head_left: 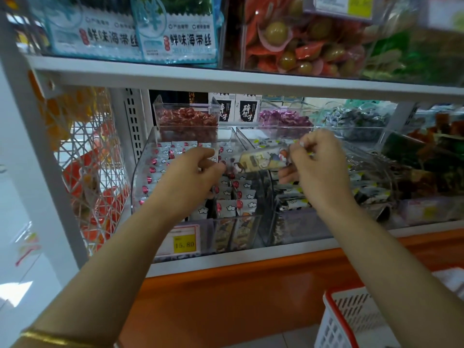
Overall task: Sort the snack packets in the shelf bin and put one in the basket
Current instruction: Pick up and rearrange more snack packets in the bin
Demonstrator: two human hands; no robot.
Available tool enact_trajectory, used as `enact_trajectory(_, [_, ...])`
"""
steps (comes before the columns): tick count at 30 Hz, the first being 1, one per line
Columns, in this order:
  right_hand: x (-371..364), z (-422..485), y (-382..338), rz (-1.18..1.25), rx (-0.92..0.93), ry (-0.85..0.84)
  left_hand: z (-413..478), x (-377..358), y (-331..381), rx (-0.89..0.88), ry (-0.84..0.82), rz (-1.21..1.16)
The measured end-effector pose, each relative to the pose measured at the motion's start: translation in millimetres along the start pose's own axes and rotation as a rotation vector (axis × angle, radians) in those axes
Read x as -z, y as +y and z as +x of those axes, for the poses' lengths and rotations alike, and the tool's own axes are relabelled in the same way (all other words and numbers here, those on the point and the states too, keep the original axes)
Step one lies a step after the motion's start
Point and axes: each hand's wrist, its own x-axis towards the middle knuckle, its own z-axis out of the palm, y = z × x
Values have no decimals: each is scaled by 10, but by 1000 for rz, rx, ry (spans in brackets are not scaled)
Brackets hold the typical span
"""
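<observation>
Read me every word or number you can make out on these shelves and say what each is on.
"鲜味海带丝": both blue-and-white seaweed bags, top left.
"碎银子": black-and-white box, at the back.
"15.80": yellow price tag, low in the middle.
Too blurred to read: the snack packet, the upper yellow label, the bags' small print.

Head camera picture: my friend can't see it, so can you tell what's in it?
A person's left hand and right hand pinch one snack packet by its ends, above clear shelf bins full of small packets. A white basket with a red rim sits below, at the lower right.
</observation>
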Motion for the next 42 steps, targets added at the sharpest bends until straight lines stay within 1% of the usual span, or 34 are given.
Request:
enact_trajectory(4, [15,-123,59,313,-246,-74,-76,8,-10,130,-62,-287])
enact_trajectory(8, [17,-165,81,739,-447,-127,-97,21,-31,229,-18,-432])
enact_trajectory(10, [34,-154,94,905,-509,-162,-95,20,-31,277,-8,-504])
enact_trajectory(12, [52,-141,109,965,-534,-188,-92,12,-29,307,-3,-579])
enact_trajectory(15, [57,-143,137,941,-563,-191,-87,11,-35,334,-7,-740])
enact_trajectory(17, [50,-144,164,934,-591,-169,-79,20,-37,330,-19,-798])
enact_trajectory(25, [24,-132,198,1085,-677,-58,-99,55,28,257,-74,-803])
enact_trajectory(28, [8,-144,208,1118,-661,-44,-92,60,28,239,-86,-798])
enact_trajectory(33, [-12,-170,222,902,-448,-26,-81,72,-2,318,-152,-875])
enact_trajectory(35, [-28,-179,212,829,-390,-45,-85,69,-7,319,-159,-815])
enact_trajectory(39, [-34,-208,196,710,-316,-126,-94,52,7,295,-114,-687])
enact_trajectory(42, [-39,-256,211,436,-206,-158,-93,63,-13,243,-136,-557])
